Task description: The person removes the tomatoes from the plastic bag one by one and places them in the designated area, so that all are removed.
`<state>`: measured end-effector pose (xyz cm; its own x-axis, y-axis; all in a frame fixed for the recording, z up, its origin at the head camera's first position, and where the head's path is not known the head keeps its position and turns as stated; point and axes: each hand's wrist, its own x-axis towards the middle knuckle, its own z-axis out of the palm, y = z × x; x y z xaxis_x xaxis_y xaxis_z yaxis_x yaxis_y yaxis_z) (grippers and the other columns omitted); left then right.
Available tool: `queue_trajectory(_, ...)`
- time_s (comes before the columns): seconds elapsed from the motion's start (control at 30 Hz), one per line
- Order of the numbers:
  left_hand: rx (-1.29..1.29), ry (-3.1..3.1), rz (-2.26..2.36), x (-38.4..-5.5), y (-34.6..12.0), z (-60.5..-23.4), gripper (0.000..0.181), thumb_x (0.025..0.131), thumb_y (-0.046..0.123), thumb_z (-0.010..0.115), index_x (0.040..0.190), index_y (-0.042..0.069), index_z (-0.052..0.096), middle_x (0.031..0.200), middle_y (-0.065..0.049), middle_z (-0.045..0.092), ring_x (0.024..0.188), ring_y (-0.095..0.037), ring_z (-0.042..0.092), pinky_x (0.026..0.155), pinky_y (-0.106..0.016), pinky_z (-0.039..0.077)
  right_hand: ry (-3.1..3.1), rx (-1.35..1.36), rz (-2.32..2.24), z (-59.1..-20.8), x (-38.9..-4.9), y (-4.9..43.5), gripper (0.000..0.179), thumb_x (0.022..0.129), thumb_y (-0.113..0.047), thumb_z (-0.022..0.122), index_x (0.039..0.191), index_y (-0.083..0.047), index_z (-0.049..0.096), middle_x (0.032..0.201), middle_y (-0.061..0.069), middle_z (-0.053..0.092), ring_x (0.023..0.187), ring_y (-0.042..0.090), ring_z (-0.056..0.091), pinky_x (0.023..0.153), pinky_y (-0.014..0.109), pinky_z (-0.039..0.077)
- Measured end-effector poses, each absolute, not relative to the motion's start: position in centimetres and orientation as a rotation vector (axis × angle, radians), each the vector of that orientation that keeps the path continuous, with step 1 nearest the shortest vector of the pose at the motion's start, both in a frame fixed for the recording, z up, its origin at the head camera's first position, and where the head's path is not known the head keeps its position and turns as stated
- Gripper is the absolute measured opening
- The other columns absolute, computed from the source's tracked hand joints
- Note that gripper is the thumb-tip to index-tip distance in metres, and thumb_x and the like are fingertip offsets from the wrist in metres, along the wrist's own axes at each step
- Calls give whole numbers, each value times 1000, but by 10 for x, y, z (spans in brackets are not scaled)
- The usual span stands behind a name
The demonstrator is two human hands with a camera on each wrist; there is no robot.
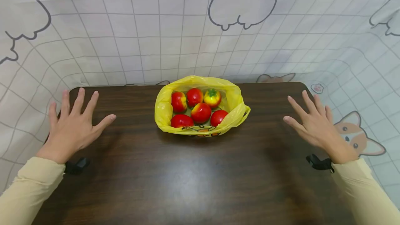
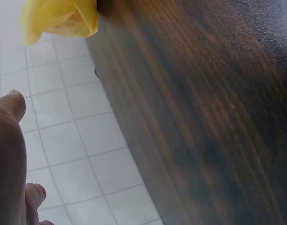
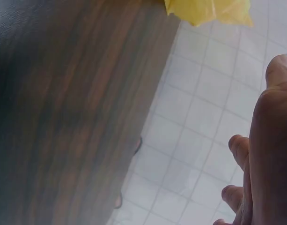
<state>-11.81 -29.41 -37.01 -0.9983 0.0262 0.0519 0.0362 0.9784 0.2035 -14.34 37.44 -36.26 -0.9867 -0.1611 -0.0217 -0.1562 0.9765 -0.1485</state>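
Note:
A yellow plastic bag point(image 1: 162, 114) stands with its mouth wide on the far middle of the dark wooden table point(image 1: 131, 169). Inside it lie several shiny red fruits point(image 1: 201, 113), some with yellow patches. One yellow-and-red tomato point(image 1: 212, 98) has a green leafy top. Left of the bag, my left hand point(image 1: 73, 127) is held with fingers spread, holding nothing. My right hand point(image 1: 315, 126) is spread the same way at the right, also holding nothing. Both wrist views show an edge of the yellow bag point(image 2: 63, 18) at the top, apart from the fingers.
A white gridded cloth point(image 1: 140, 30) with cartoon dogs hangs behind the table and along both sides. The table's far edge runs just behind the bag. Black straps point(image 1: 320, 163) sit at both wrists, below the cream sleeves point(image 1: 359, 183).

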Motion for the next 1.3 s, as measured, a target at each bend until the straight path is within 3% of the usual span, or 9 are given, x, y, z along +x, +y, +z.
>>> queue_trajectory(0.23, -50, -3078, -316, -123, -293, -365, 93, 98, 77, 37, 168, 24, 5, 173, -24, -4, 156, -50, -25, 117, -79, -16, 3111, -305, -188, -352, -152, 361, 74, 105, -64, 40, 166, -37, 9, 175, 6, -15, 160, 50, -14, 115, 84, 0)
queue_trajectory(0.53, -66, -3071, -308, -133, -281, -358, 95, 97, 78, 36, 168, 22, 6, 173, -26, -1, 157, -51, -22, 118, -79, -13, 3126, -366, -161, -343, -162, 345, 75, 104, -65, 39, 167, -34, 11, 176, 15, -5, 160, 51, -6, 116, 82, 1)
queue_trajectory(0.67, -68, -3010, -335, -139, -273, -357, 93, 99, 75, 37, 167, 15, 17, 169, -31, 16, 157, -55, 5, 117, -78, 1, 3140, -385, -192, -343, -168, 337, 76, 104, -65, 40, 167, -33, 13, 176, 16, -3, 160, 52, 1, 115, 82, 4)
queue_trajectory(0.8, -75, -2948, -371, -145, -264, -358, 88, 101, 71, 40, 159, 6, 31, 152, -36, 37, 136, -62, 34, 108, -77, 22, 3146, -416, -302, -343, -174, 327, 74, 105, -63, 42, 166, -28, 20, 176, 17, 3, 158, 55, 9, 113, 83, 9)
queue_trajectory(0.97, -108, -2948, -478, -156, -251, -359, 85, 104, 66, 37, 156, -2, 35, 146, -39, 43, 125, -65, 45, 100, -78, 35, 3097, -435, -569, -344, -180, 317, 69, 108, -56, 42, 165, -22, 25, 174, 19, 12, 153, 59, 18, 113, 83, 14)
queue_trajectory(1.23, -210, -2943, -908, -164, -235, -363, 72, 108, 55, 34, 159, 4, 32, 149, -31, 42, 132, -49, 49, 102, -68, 42, 2897, -440, -1068, -341, -185, 300, 56, 112, -43, 34, 165, -25, 25, 166, 17, 34, 138, 42, 48, 108, 62, 43)
queue_trajectory(1.3, -249, -2924, -970, -166, -230, -365, 68, 108, 52, 36, 158, 6, 34, 147, -28, 45, 130, -45, 52, 102, -65, 45, 2831, -441, -1172, -342, -185, 298, 55, 113, -42, 32, 165, -25, 26, 166, 16, 36, 138, 38, 51, 107, 48, 50)
